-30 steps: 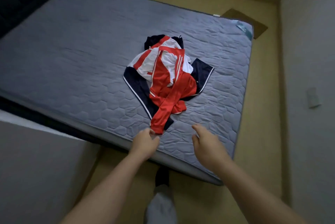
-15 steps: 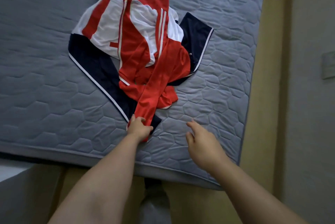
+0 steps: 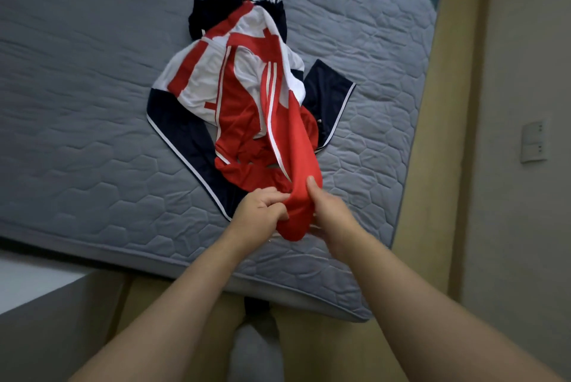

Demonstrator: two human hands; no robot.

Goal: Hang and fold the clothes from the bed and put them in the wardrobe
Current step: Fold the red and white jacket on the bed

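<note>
At 8 o'clock a pale ledge [image 3: 46, 304] meets the grey quilted mattress [image 3: 77, 103]. On the mattress lies a heap of clothes: a navy garment [image 3: 182, 128] with white piping spreads out from under it at 8 and 3 o'clock, and a red-and-white jersey [image 3: 234, 88] lies crumpled on top. A red sleeve [image 3: 296, 193] runs from the jersey towards 6 o'clock, lifted off the mattress at its end. Our left hand [image 3: 262, 211] grips that end with curled fingers; our right hand [image 3: 327, 211] clasps it from the other side, thumb up along the cloth. At 3 o'clock, past a strip of yellow floor [image 3: 448, 134], a wall switch [image 3: 533, 142] shows.
</note>
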